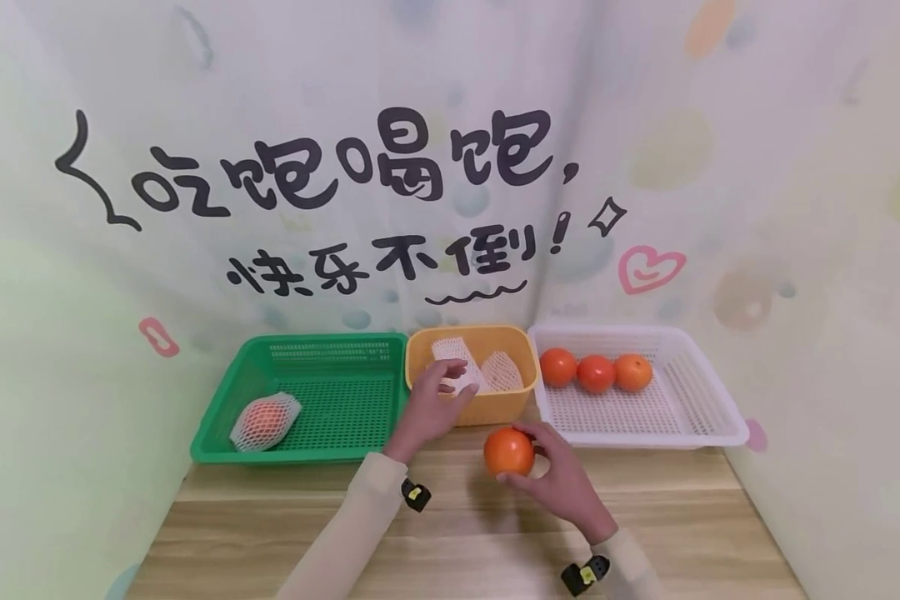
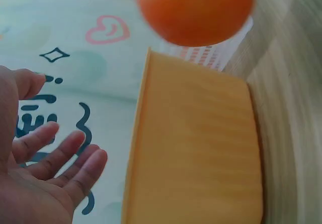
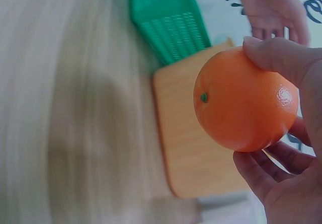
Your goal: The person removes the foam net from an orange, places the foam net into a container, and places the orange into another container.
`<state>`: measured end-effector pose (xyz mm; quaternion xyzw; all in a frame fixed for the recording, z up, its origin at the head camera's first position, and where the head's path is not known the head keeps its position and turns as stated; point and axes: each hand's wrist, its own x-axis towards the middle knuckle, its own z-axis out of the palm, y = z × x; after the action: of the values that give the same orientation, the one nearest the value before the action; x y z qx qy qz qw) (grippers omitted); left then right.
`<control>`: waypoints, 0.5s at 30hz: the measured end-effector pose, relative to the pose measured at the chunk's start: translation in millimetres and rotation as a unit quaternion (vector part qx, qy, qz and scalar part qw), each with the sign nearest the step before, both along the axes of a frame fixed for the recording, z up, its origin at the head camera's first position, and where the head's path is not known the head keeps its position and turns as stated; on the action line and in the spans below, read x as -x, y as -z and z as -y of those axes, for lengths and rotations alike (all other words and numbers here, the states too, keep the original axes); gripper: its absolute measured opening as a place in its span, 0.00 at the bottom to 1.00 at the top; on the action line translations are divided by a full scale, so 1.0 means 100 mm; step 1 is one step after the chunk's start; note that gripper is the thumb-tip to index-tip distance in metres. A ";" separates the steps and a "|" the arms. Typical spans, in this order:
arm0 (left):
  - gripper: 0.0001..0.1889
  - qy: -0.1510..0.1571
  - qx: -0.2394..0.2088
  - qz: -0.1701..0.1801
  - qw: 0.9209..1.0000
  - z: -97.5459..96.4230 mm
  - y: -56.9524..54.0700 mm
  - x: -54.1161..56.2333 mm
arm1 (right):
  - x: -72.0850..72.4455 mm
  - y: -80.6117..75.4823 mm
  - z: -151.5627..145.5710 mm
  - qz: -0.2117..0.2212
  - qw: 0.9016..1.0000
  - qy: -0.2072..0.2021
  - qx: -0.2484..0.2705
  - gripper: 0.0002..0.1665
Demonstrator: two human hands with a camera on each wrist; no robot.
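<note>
My right hand [image 1: 558, 482] holds an orange [image 1: 507, 452] above the table, in front of the yellow basket [image 1: 487, 410]. In the right wrist view the thumb lies over the orange [image 3: 241, 100], fingertips beneath it, and its green stem spot shows. My left hand [image 1: 433, 408] hovers at the front rim of the yellow basket with loosely bent fingers. In the left wrist view, that hand [image 2: 45, 183] holds nothing. Two white foam net sleeves lie in the yellow basket; one sleeve [image 1: 502, 372] is at the right, the other [image 1: 450, 350] partly behind my left hand.
At the left stands a green basket [image 1: 292, 457] with one fruit in a foam net [image 1: 266, 422]. A white basket [image 1: 645, 439] at the right holds three orange-red fruits [image 1: 596, 373]. The baskets stand side by side against the printed wall cloth [image 1: 330, 75] on a wooden table [image 1: 465, 550].
</note>
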<state>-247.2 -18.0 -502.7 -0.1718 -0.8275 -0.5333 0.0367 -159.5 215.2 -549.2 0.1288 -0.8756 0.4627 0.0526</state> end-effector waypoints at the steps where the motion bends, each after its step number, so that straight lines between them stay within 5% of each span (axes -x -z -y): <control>1: 0.24 0.006 -0.006 -0.014 1.000 -0.02 0.02 -0.04 | 0.02 -0.03 -0.03 -0.013 1.000 0.000 -0.003 0.44; 5: 0.21 0.033 -0.023 -0.061 0.997 -0.13 0.12 -0.18 | 0.08 -0.16 -0.18 -0.044 0.999 0.017 -0.012 0.43; 9: 0.20 0.061 -0.030 -0.058 0.996 -0.30 0.27 -0.29 | 0.15 -0.27 -0.37 -0.051 0.997 0.049 -0.023 0.41; 15: 0.21 0.085 0.032 -0.069 0.993 -0.59 0.46 -0.38 | 0.26 -0.38 -0.64 -0.062 0.993 0.085 -0.049 0.41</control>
<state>-209.4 41.2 -548.8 -0.2791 -0.8220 -0.4946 0.0424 -185.5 279.6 -510.8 0.0847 -0.9000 0.4042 0.1395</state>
